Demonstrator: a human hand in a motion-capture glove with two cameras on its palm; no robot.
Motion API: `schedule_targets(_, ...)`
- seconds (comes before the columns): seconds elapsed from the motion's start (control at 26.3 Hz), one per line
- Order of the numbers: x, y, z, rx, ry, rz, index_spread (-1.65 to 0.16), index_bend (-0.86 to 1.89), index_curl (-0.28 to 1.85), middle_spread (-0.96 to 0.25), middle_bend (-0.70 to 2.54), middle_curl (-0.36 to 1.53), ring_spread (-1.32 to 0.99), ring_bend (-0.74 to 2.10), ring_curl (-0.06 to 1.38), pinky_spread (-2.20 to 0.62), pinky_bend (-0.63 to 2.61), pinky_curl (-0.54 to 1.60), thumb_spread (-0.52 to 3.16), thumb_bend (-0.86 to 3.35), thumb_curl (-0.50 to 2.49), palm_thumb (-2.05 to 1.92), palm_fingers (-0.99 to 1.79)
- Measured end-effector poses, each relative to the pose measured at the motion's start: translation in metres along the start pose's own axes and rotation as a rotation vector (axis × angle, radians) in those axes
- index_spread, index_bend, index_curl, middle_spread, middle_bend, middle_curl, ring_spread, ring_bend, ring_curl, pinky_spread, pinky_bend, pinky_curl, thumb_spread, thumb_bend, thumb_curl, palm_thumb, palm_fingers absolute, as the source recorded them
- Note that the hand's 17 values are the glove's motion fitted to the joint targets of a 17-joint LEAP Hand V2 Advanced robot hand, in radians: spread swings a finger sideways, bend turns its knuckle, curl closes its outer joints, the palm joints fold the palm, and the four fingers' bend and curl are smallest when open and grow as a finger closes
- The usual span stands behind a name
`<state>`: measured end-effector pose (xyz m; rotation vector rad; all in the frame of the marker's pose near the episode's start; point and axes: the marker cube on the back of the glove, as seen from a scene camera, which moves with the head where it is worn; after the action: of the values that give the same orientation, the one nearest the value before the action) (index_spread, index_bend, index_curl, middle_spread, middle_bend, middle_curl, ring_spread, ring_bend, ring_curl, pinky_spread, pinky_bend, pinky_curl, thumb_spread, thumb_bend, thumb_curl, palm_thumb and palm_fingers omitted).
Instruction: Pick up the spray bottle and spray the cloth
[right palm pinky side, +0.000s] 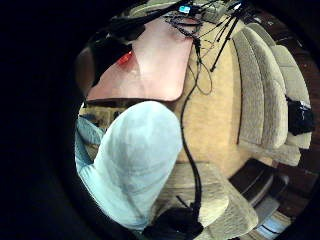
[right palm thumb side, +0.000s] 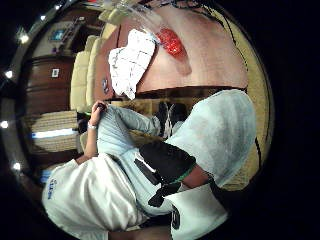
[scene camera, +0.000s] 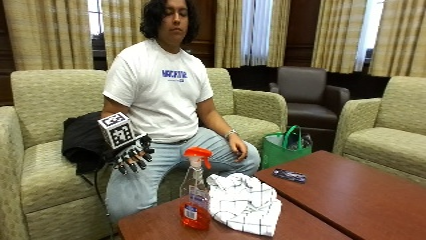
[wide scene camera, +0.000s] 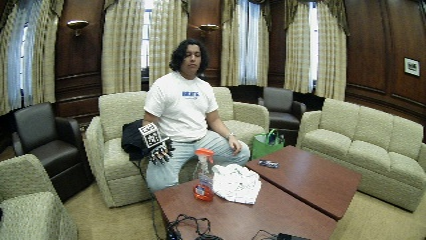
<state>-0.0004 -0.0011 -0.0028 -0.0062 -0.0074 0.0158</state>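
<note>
On the near corner of the reddish-brown table (scene camera: 346, 200) stands the spray bottle (scene camera: 195, 192), upright, with an orange trigger head, a clear body and orange liquid in its lower part. Touching it on one side lies the cloth (scene camera: 244, 201), white with a dark grid pattern, crumpled in a heap that hangs slightly over the table edge. Neither item is in contact with any hand.

The gloved right hand (scene camera: 131, 156) is held in the air beside the person's right knee, short of the table and well apart from the bottle. Its fingers (scene camera: 135, 164) hang downward, relaxed and slightly spread, holding nothing. The thumb side palm view confirms the bottle (right palm thumb side: 167, 37) and cloth (right palm thumb side: 129, 62) lying together on the table, at a distance from the palm.

The bare left hand (scene camera: 237, 148) rests on the left thigh. The person sits on a beige sofa (scene camera: 46, 165) with a black garment (scene camera: 83, 142) beside them. Further along the table lies a small dark object (scene camera: 289, 175); its nature cannot be determined. A green bag (scene camera: 283, 147) stands on the floor beyond the table.
</note>
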Motion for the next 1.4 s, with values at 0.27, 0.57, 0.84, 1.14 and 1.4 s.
schedule_targets(0.27,0.004,0.002,-0.003,0.014,-0.016,0.024,-0.34,0.11,0.08,-0.12,0.20,0.12,-0.07,0.37,0.14,0.17,0.54,0.21,0.63,0.10,0.13,0.29,0.35)
schedule_targets(0.57,0.005,-0.001,-0.004,0.035,-0.062,0.033,-0.40,0.12,0.12,-0.14,0.21,0.18,-0.08,0.39,0.19,0.20,0.56,0.25,0.79,0.04,0.18,0.33,0.32)
schedule_targets(0.84,0.003,-0.010,-0.010,0.030,-0.077,0.063,-0.42,0.12,0.14,-0.15,0.20,0.22,-0.09,0.40,0.21,0.21,0.57,0.28,0.85,0.00,0.22,0.36,0.31)
schedule_targets(1.14,-0.001,-0.037,-0.005,0.056,-0.131,0.055,-0.43,0.11,0.15,-0.15,0.20,0.26,-0.09,0.41,0.24,0.22,0.58,0.30,0.88,-0.02,0.25,0.38,0.28)
schedule_targets(1.4,-0.018,-0.076,-0.006,0.089,-0.236,0.011,-0.43,0.11,0.16,-0.14,0.22,0.29,-0.08,0.42,0.25,0.22,0.56,0.31,0.89,-0.02,0.27,0.39,0.28)
